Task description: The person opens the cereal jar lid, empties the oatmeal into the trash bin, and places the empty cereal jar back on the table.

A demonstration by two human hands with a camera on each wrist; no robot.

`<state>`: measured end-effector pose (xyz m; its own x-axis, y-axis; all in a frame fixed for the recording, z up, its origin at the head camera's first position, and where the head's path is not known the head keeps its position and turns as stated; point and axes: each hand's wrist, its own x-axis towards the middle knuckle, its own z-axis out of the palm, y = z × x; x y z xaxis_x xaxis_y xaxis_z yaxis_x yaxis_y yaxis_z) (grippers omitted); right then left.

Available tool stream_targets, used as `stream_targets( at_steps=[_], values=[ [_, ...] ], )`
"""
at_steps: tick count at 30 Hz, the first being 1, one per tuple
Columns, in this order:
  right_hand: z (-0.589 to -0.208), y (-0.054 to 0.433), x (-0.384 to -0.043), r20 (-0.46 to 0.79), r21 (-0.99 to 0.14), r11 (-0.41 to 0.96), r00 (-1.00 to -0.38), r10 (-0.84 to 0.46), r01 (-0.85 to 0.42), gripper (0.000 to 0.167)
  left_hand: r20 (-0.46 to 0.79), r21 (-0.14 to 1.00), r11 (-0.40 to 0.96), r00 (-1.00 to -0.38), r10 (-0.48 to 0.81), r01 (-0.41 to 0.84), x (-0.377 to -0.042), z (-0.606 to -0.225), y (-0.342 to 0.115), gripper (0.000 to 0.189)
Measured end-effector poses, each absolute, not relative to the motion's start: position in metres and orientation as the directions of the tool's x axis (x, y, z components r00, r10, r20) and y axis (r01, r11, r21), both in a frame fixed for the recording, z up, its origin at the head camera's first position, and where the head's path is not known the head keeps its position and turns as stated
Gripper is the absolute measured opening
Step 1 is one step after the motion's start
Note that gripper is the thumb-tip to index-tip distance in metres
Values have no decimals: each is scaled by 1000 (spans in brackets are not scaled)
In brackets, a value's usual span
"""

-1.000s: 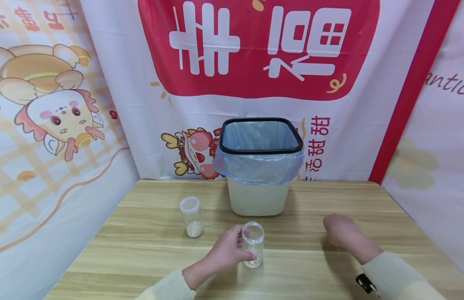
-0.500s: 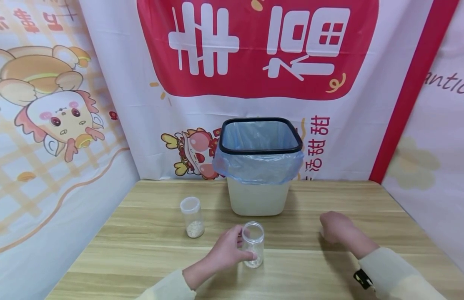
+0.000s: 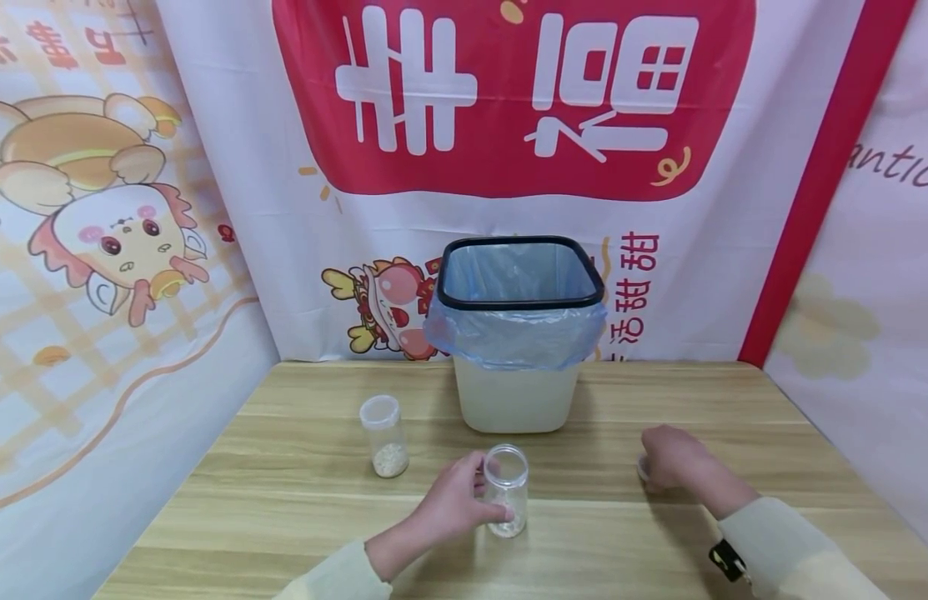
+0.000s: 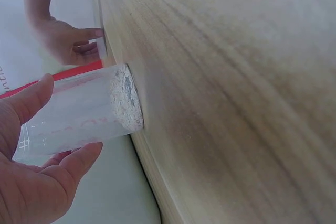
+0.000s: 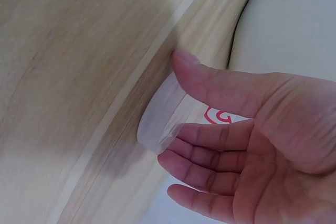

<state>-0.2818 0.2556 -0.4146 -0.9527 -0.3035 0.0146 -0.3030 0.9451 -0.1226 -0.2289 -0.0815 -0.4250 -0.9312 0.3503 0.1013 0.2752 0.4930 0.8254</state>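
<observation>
A person's left hand [image 3: 452, 500] grips an uncapped clear jar [image 3: 508, 481], the thumb on one side and the fingers round the other; the jar stands upright on the table [image 3: 283, 475], roughly midway between its left and right edges, with a shallow layer of pale grains [image 4: 125, 98] at the bottom. The right hand [image 3: 674, 458], nearer the table's right edge and well apart from the left, pinches a round translucent lid [image 5: 160, 111] by its rim between thumb and fingers, low at the tabletop; whether the lid touches the wood cannot be told. A second jar [image 3: 383, 437], with a frosted top and pale contents at its base, stands upright toward the left edge, farther back than the gripped jar. Near the far edge, about its middle, stands a cream bin [image 3: 518, 398] with a black rim [image 3: 522, 305] and a bluish plastic liner [image 3: 516, 340] folded over its outside. A red-and-white banner [image 3: 501, 179] hangs behind that edge. A small black device [image 3: 727, 560] shows at the right sleeve [image 3: 790, 542].
</observation>
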Motion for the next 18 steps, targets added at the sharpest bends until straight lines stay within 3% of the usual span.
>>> stream_targets(
  at_steps=[18],
  values=[
    [-415,261,-280,-11,-159,947,-958,-285,-280,46,85,827,496,-930,356,266,-229,-420,-82,58]
  ],
)
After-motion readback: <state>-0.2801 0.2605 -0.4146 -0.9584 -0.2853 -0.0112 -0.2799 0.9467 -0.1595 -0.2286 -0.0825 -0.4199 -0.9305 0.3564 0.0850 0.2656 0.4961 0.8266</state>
